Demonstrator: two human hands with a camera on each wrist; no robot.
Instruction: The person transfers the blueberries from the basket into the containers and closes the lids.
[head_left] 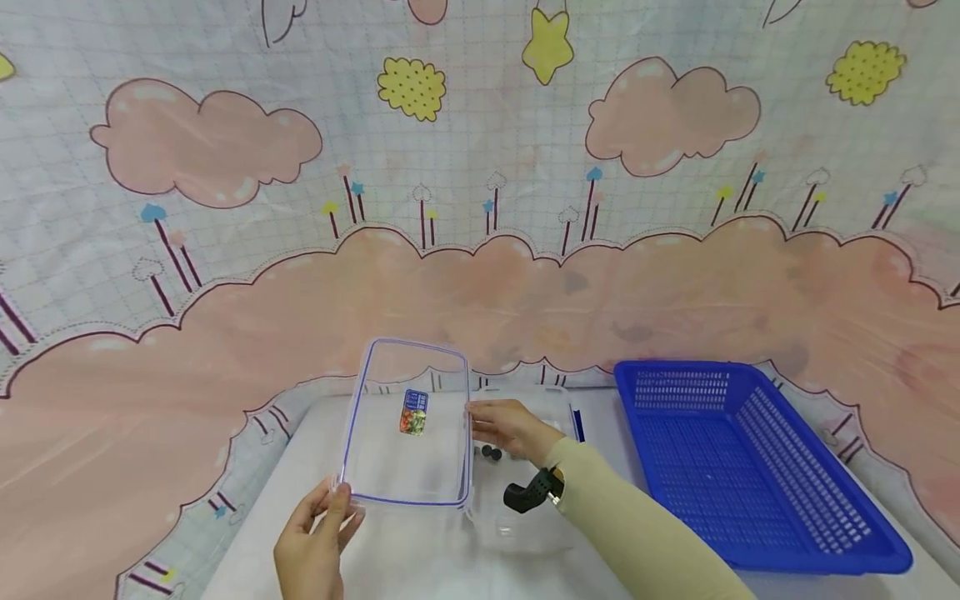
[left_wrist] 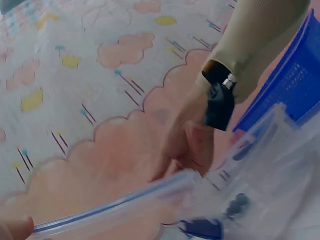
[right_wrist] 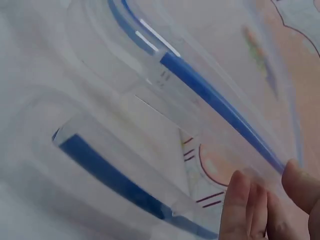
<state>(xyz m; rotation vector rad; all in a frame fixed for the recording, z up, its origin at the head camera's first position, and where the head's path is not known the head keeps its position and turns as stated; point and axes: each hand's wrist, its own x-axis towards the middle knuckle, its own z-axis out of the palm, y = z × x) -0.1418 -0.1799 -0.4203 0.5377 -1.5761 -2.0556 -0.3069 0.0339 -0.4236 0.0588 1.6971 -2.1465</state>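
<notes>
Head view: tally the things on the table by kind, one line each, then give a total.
Clear lid, held by left hand and right hand: 1
Clear box: 1
Blue basket: 1
Small dark bits in the box: 2
Total: 5

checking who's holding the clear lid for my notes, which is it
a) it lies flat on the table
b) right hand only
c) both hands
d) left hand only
c: in the head view the left hand pinches the near corner of the clear lid and the right hand grips its right edge, tilted up beside the container.
</notes>
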